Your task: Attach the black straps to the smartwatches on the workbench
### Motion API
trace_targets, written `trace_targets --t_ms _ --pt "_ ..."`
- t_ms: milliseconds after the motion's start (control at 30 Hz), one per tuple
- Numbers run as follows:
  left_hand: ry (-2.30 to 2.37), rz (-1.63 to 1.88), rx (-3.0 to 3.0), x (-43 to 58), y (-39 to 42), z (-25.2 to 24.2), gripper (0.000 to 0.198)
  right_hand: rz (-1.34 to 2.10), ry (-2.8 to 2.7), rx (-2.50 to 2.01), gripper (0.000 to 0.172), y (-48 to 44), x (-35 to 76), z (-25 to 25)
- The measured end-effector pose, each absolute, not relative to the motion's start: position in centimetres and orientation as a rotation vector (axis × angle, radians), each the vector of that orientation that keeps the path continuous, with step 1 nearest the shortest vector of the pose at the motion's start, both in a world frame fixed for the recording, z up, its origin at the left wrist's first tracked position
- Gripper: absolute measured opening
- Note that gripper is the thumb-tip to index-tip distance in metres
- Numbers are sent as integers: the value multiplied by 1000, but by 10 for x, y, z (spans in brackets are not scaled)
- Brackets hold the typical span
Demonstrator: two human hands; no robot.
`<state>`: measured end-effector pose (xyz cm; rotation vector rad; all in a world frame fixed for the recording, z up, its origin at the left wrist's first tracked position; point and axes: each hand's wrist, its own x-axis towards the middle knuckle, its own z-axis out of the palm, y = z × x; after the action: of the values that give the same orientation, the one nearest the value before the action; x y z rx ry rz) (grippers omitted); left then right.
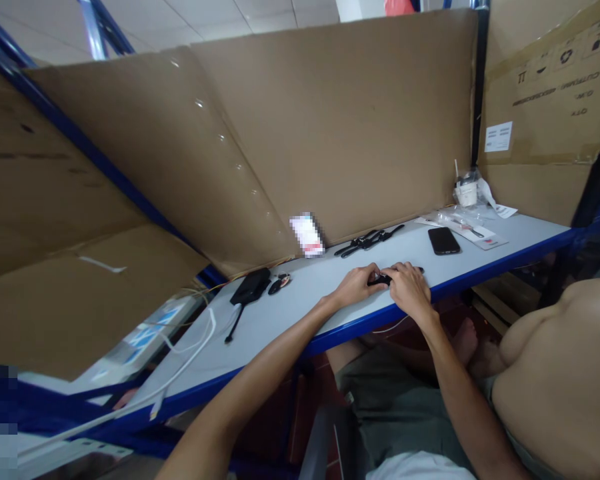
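Note:
Both hands meet over the front of the grey tabletop (300,303), around a dark wristwatch (379,280) with a black strap. My left hand (356,285) has its fingers closed on the watch's left part. From the other side, my right hand (407,287) bends over it, fingers curled and covering most of it. A short black end sticks out past the right hand. Several more black wristwatches (365,243) lie in a loose group behind my hands, against the cardboard.
A lit phone (307,235) leans on the cardboard wall (340,133). To the right lie a dark phone (444,241), clear packaging (463,223) and a cup (466,191). On the left are a black box with a cable (250,287), keys (279,285) and a white cable (200,353). Another person (560,373) sits at right.

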<state>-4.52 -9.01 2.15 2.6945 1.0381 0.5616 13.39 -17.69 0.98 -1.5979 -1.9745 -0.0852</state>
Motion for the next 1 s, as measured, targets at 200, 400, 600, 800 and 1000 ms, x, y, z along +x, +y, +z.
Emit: trace_targets --t_ms 200,400,600,800,1000 --pt "1037 562 2686 -45 -90 22 33 -35 -1910 -1581 33 -176 134 10" --pt "1021 568 2696 -45 -90 22 34 -79 -1829 -1626 29 -171 132 4" --pt "1028 563 2698 -45 -89 21 34 -81 -1855 -1681 29 -171 131 6" --pt "1025 575 2696 -46 -90 21 33 -64 -1936 -1607 38 -177 133 9" --pt "1035 557 2672 -46 -91 22 33 -39 -1931 -1571 36 -177 134 9"
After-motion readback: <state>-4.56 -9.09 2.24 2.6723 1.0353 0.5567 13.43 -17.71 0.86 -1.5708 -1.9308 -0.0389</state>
